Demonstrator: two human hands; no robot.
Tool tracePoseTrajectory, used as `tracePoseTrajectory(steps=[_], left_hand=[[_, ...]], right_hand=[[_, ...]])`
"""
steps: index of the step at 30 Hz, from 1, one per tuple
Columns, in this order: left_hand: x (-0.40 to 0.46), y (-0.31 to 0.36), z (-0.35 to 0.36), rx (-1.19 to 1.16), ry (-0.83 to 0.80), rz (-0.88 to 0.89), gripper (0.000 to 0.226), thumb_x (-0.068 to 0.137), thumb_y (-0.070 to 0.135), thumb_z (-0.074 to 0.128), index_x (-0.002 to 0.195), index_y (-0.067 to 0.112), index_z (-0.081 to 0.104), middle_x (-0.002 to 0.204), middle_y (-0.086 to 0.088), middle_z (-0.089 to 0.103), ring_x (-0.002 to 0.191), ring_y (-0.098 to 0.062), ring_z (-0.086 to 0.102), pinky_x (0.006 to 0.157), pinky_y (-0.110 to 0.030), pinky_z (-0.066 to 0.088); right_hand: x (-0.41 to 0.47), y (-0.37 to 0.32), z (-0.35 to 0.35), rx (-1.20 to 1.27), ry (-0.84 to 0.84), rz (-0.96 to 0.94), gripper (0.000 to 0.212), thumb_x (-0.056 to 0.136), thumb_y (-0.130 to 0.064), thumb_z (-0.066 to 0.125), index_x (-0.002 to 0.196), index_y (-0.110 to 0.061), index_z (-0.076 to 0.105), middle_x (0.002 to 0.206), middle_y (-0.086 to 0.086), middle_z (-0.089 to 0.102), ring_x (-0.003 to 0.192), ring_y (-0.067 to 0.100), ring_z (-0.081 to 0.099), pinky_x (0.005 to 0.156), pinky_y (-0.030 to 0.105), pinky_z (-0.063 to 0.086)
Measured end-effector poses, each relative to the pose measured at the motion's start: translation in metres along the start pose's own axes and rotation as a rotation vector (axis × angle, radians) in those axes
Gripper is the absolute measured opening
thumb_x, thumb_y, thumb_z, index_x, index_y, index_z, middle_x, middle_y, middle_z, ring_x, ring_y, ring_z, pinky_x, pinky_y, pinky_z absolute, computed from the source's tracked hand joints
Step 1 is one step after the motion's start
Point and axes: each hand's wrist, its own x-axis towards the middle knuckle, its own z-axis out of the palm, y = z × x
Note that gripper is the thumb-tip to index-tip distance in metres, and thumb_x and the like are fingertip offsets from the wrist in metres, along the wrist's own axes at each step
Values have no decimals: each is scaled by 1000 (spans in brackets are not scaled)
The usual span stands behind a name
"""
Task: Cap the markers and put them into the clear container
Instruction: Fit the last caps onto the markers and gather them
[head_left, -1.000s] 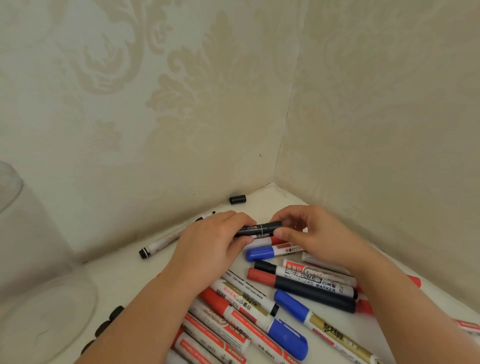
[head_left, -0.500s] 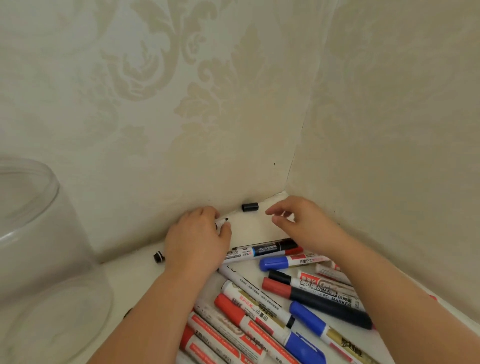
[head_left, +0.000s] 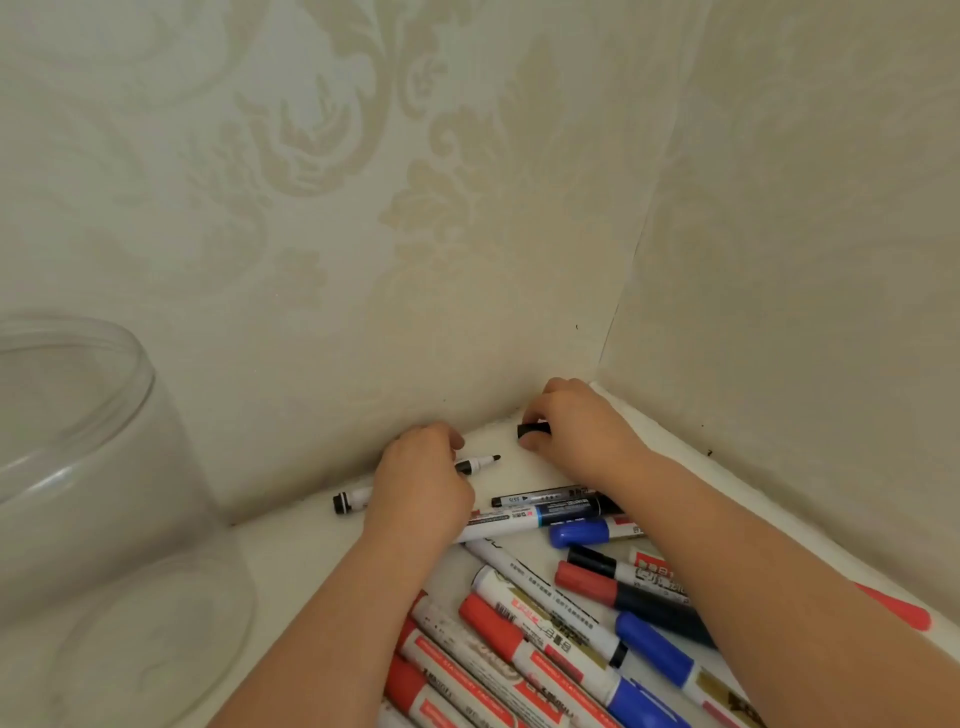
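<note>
Reaching on from where it hovered, the right hand (head_left: 576, 431) now pinches the black cap (head_left: 533, 431) in the bench's far corner, while the left hand (head_left: 421, 475) grips the uncapped marker (head_left: 475, 463) along the back edge. Capping is still to come; the clear container (head_left: 78, 467) at the left holds no markers, and the pile of markers (head_left: 561, 618) waits at the near edge.

Two wallpapered walls (head_left: 467, 260) meet at the far corner of the white worktop (head_left: 291, 540) and close off its far and right edges. The clear container (head_left: 78, 467) blocks the left edge. A pile of markers (head_left: 545, 623) crowds the near right. A bare strip of worktop lies between container and pile, and another patch sits near the corner.
</note>
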Motion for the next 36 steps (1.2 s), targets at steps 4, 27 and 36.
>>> tracePoseTrajectory(steps=[4,27,36], left_hand=[[-5,2,0,54,25,78,33,81,3,54,109,18,60,111,-5,61,103,-21,54,87,-33,44],[-37,40,2,88,6,803,32,88,41,31,115,33,45,94,10,62,78,-7,59,58,-23,49],[-35,37,4,110,8,842,31,86,41,36,114,34,49,93,11,61,78,-7,56,58,-26,51]], right_hand=[[-30,0,-24,306,85,14,19,88,-19,57,104,-13,65,99,3,58,90,15,51,73,20,33],[-150,40,-26,1667,173,291,31,82,-9,53,109,-18,65,81,-2,69,81,11,64,77,24,54],[-150,38,-27,1609,145,311,25,63,-12,67,89,-14,66,82,4,72,77,17,68,68,27,55]])
